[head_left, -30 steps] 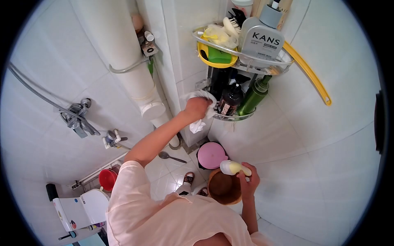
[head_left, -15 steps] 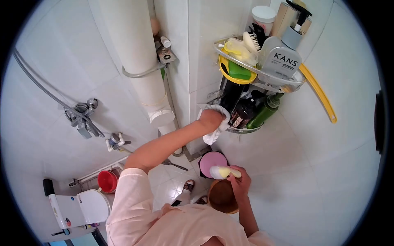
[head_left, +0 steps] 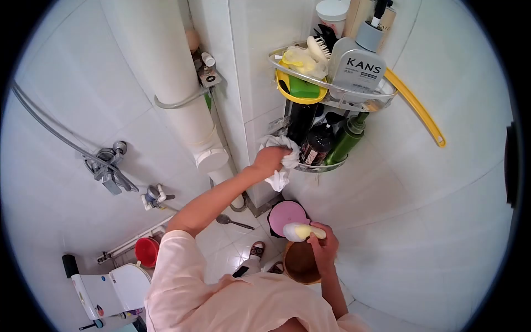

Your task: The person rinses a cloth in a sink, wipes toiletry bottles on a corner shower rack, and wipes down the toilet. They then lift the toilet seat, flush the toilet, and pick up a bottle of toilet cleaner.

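The left grip [head_left: 269, 159] was clamped on a white cloth [head_left: 278, 181] by the lower shelf [head_left: 321, 168]; just beyond that grip stood a dark bottle [head_left: 317, 146] and green bottle [head_left: 346, 141]; the right grip [head_left: 326, 243] held a pale bottle [head_left: 296, 232]; the shelf's cleanness could not be told.

"KANS" in big dark caps on the grey pump btl [head_left: 357, 69], top shelf [head_left: 332, 91]; smaller Chinese chars below. Dark btl [head_left: 316, 146] label: unreadable.
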The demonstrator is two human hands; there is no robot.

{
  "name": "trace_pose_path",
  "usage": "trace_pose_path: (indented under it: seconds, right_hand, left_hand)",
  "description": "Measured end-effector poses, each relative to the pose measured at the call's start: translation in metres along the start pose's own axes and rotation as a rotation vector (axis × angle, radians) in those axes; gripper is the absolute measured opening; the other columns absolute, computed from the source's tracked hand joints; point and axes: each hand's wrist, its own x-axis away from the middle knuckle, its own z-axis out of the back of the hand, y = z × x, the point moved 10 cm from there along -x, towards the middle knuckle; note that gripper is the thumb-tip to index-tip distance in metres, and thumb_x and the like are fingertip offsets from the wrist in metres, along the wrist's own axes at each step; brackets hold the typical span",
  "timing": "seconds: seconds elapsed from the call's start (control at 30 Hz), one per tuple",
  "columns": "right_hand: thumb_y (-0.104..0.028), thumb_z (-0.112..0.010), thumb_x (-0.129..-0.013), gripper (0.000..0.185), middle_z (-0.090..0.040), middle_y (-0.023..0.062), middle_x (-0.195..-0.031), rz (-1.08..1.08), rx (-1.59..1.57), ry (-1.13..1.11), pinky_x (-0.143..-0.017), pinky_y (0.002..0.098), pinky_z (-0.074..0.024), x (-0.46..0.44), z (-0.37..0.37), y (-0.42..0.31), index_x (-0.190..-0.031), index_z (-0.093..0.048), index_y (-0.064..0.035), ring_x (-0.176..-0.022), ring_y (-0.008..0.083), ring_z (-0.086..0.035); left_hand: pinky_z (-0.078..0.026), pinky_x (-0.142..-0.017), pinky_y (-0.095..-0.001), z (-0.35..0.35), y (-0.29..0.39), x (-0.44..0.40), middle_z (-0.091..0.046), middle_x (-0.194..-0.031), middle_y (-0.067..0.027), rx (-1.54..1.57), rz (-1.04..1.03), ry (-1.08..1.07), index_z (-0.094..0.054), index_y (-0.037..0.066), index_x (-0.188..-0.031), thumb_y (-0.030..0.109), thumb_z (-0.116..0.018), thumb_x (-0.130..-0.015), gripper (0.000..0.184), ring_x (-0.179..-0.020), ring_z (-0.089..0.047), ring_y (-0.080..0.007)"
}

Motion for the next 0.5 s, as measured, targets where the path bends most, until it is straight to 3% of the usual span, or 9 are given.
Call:
trace_pose_path:
  seconds: [0.13, 0.23, 0.37, 0.4, 0.5]
  right_hand:
    - [0.004, -0.056, -0.083, 0.025, -0.060, 0.0120, -0.107, 0.025, -0.016, 0.010, -0.067, 0.0237, -0.0536, -0.005, 0.002, -0.012, -0.108, -0.056, 0.0036, -0.083, 0.0134, -0.061]
    - [0.004, -0.056, -0.083, 0.024, -0.060, 0.0124, -0.108, -0.007, -0.002, 0.028, -0.067, 0.0237, -0.0540, 0.002, 0.008, 0.002, -0.108, -0.056, 0.0038, -0.084, 0.0136, -0.061]
    - [0.004, -0.056, -0.083, 0.024, -0.060, 0.0121, -0.108, -0.029, 0.025, 0.006, -0.066, 0.0233, -0.0541, 0.006, 0.012, 0.007, -0.107, -0.056, 0.0039, -0.085, 0.0134, -0.061]
    - [0.004, -0.056, -0.083, 0.024, -0.060, 0.0120, -0.107, -0.028, 0.026, 0.011, -0.066, 0.0231, -0.0541, 0.008, 0.012, 0.008, -0.107, -0.056, 0.0040, -0.085, 0.0133, -0.061]
    - [0.003, -0.057, -0.083, 0.024, -0.060, 0.0116, -0.106, -0.017, 0.033, -0.001, -0.066, 0.0227, -0.0541, 0.010, 0.009, 0.013, -0.107, -0.056, 0.0039, -0.084, 0.0131, -0.061]
  left_hand:
    - [-0.048, -0.071, -0.0423, 0.041, -0.013, 0.008, -0.061, -0.092, -0.0205, 0.283, 0.097, 0.139, -0.059, 0.007, -0.108, 0.005, -0.058, -0.062, 0.045, -0.084, -0.059, -0.0394]
    - [-0.046, -0.068, -0.0439, 0.073, -0.011, -0.003, -0.060, -0.087, -0.0230, 0.150, 0.202, 0.237, -0.059, 0.005, -0.104, 0.005, -0.057, -0.064, 0.040, -0.081, -0.059, -0.0391]
    - [-0.049, -0.070, -0.0442, 0.007, -0.012, -0.029, -0.064, -0.088, -0.0187, -0.231, 0.233, -0.163, -0.061, 0.006, -0.102, 0.010, -0.059, -0.068, 0.035, -0.083, -0.062, -0.0356]
    - [-0.050, -0.074, -0.0443, -0.004, -0.012, -0.035, -0.065, -0.092, -0.0150, -0.264, 0.218, -0.272, -0.062, 0.010, -0.108, 0.011, -0.059, -0.069, 0.039, -0.087, -0.062, -0.0357]
    - [-0.050, -0.074, -0.0438, -0.009, 0.010, -0.034, -0.065, -0.092, -0.0135, -0.237, -0.016, -0.319, -0.063, 0.015, -0.110, 0.011, -0.061, -0.067, 0.044, -0.088, -0.062, -0.0337]
